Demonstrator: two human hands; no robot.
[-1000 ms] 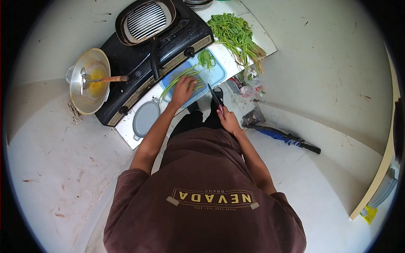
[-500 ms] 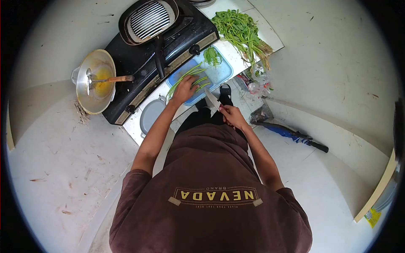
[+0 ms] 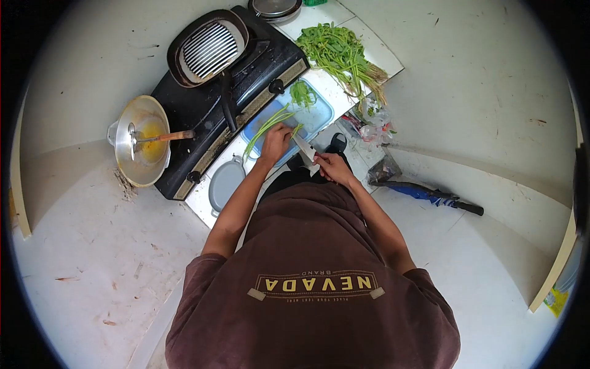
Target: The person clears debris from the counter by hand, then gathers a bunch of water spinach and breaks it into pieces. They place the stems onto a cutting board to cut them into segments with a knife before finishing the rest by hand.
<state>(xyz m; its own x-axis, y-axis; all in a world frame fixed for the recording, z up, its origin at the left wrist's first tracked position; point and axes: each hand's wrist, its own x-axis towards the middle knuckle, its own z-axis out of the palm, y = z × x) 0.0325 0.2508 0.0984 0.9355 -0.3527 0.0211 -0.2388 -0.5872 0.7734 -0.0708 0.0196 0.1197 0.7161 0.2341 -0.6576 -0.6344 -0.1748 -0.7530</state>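
My right hand [image 3: 332,167] is closed round the handle of a knife [image 3: 304,146], whose blade points up and left toward my other hand. My left hand [image 3: 276,144] is over the near side of a light blue plastic tray [image 3: 328,115], fingers curled on a green vegetable stem; the grip itself is partly hidden. Long green stems [image 3: 265,130] lie across the left part of the tray, beside that hand. A small pile of cut leaves [image 3: 302,93] rests at the tray's far end. The knife tip is close to my left fingertips; contact cannot be made out.
A black gas stove [image 3: 203,117] carries a grill pan [image 3: 209,52] and a wok [image 3: 126,150] with a wooden-handled ladle. Leafy greens with roots [image 3: 338,52] lie on the counter's right end. A grey lid [image 3: 226,187] sits front left; a blue umbrella [image 3: 418,192] is on the floor.
My left hand has drawn its fingers in round a stem, nearer the knife. The knife has come closer to it. The whole view has shifted slightly.
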